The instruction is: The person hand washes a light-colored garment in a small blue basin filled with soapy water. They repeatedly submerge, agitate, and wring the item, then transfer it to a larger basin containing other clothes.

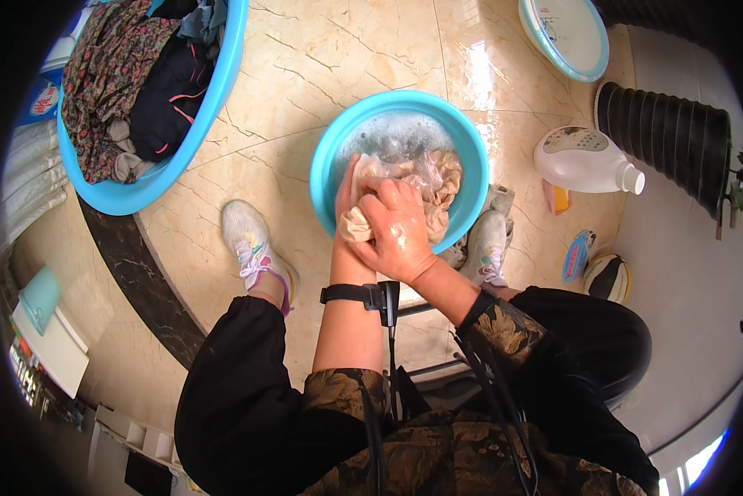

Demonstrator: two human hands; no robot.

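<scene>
A round blue plastic basin [319, 166] with sudsy water stands on the floor between my feet. Wet beige cloth [446, 180] lies bunched inside it, partly under foam. My right hand [396, 226], wet and with curled fingers, grips a fold of this cloth over my left wrist. Beneath that fold is my left hand [347, 189], holding the cloth from below at the basin's left side. Its palm and most of its fingers are hidden by the cloth and my right hand.
A larger blue tub [232, 80] heaped with clothes [120, 74] stands at upper left. To the right are a white detergent jug [579, 160], a ribbed black planter [663, 146], a ball [608, 278] and another basin [597, 37]. My shoes [245, 232] flank the basin.
</scene>
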